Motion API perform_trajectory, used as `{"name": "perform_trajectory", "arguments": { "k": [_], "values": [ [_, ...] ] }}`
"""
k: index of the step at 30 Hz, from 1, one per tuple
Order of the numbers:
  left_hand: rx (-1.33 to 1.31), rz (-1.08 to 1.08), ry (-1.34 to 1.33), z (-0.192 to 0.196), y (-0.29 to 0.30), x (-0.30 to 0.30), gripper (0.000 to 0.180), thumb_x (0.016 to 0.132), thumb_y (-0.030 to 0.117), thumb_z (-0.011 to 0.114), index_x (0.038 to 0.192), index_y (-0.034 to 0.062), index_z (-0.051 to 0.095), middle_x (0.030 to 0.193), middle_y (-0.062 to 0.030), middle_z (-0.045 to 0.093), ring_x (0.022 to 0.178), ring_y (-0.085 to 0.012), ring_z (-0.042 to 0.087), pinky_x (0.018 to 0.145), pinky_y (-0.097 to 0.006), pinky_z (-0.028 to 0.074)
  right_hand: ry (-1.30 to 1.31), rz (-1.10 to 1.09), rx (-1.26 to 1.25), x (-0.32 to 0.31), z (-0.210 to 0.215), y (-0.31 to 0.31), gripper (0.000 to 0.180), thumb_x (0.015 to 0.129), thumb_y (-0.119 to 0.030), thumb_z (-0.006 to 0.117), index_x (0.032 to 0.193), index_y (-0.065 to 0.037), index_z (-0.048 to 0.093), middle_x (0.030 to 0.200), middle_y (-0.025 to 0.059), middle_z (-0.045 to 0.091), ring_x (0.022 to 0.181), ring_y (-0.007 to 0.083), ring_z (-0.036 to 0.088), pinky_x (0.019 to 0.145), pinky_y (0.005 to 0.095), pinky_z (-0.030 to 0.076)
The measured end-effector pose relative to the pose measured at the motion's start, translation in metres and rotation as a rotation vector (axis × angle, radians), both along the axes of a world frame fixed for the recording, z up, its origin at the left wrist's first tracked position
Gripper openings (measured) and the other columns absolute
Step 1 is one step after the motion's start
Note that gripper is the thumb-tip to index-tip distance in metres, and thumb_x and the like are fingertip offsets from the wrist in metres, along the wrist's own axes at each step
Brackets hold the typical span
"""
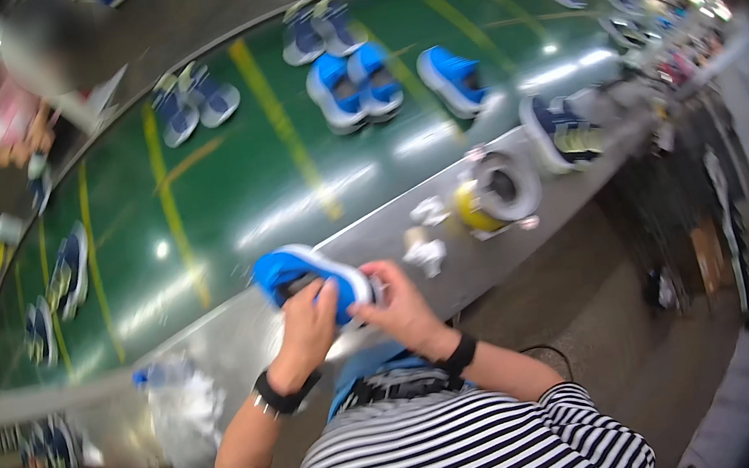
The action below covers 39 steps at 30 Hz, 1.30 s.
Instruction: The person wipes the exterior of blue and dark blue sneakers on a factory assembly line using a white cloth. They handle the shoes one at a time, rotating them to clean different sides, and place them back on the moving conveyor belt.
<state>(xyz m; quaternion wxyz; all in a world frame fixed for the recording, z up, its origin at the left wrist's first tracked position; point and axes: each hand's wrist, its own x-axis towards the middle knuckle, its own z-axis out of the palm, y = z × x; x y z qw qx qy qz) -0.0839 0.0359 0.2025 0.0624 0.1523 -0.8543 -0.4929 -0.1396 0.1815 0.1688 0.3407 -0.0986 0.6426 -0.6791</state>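
A blue sneaker with a white sole is held in front of me, above the metal ledge. My left hand grips it at the opening, fingers partly hidden by the shoe. At the other end, my right hand closes on the heel and sole edge. Both wrists wear black bands. Beyond my hands, a pair of blue sneakers stands on the green belt, and a single blue sneaker lies to their right.
On the metal ledge to the right are crumpled white paper, a tape roll and a navy shoe. Clear plastic bagging hangs at the left. Navy pairs stand on the belt. Another person is at the far left.
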Motion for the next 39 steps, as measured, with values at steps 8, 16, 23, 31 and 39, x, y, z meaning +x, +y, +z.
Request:
{"name": "perform_trajectory", "arguments": {
  "k": [8, 16, 23, 31, 39],
  "values": [
    [-0.164, -0.392, 0.274, 0.098, 0.161, -0.129, 0.021, 0.085, 0.015, 0.048, 0.075, -0.0036, 0.050, 0.069, -0.0212, 0.052, 0.064, -0.0377, 0.051, 0.057, -0.039, 0.040, 0.147, -0.266, -0.298, -0.100, 0.086, 0.168, 0.058, 0.070, -0.008, 0.070, 0.117, -0.004, 0.035, 0.102, 0.0076, 0.046, 0.090, 0.0129, 0.051, 0.072, 0.0227, 0.047],
    [0.180, -0.566, 0.253, 0.098, 0.380, -0.261, 0.038, 0.092, 0.026, 0.039, 0.071, -0.0039, 0.051, 0.061, -0.0089, 0.050, 0.057, -0.0165, 0.045, 0.054, -0.030, 0.037, 0.288, -0.561, -0.220, -0.179, 0.101, 0.397, 0.055, 0.073, -0.009, 0.066, 0.119, 0.000, 0.036, 0.103, 0.0083, 0.051, 0.092, 0.0123, 0.052, 0.082, 0.0254, 0.043],
    [0.731, -0.539, 0.043, 0.025, 0.494, -0.325, 0.040, 0.093, 0.028, 0.036, 0.069, -0.0009, 0.051, 0.065, 0.0011, 0.049, 0.059, -0.0063, 0.042, 0.053, -0.024, 0.035, 0.291, -0.750, -0.130, -0.205, 0.078, 0.504, 0.052, 0.073, -0.010, 0.067, 0.117, 0.000, 0.041, 0.100, 0.0089, 0.052, 0.089, 0.0124, 0.054, 0.079, 0.0255, 0.045],
    [0.474, -0.570, 0.126, 0.010, 0.546, -0.354, 0.040, 0.093, 0.029, 0.036, 0.073, -0.0019, 0.052, 0.064, -0.0030, 0.049, 0.060, -0.0094, 0.042, 0.055, -0.026, 0.036, 0.369, -0.827, 0.134, -0.251, 0.036, 0.549, 0.055, 0.070, -0.014, 0.072, 0.114, -0.001, 0.041, 0.095, 0.0063, 0.051, 0.084, 0.0112, 0.052, 0.075, 0.0248, 0.045],
    [0.587, -0.658, 0.106, -0.003, 0.577, -0.407, 0.039, 0.094, 0.028, 0.034, 0.071, -0.0004, 0.046, 0.061, -0.0020, 0.040, 0.058, -0.0105, 0.036, 0.053, -0.027, 0.033, 0.256, -0.875, 0.159, -0.299, 0.042, 0.574, 0.056, 0.066, -0.013, 0.073, 0.111, -0.003, 0.042, 0.096, 0.0059, 0.050, 0.085, 0.0118, 0.050, 0.076, 0.0254, 0.045]
  ]
}}
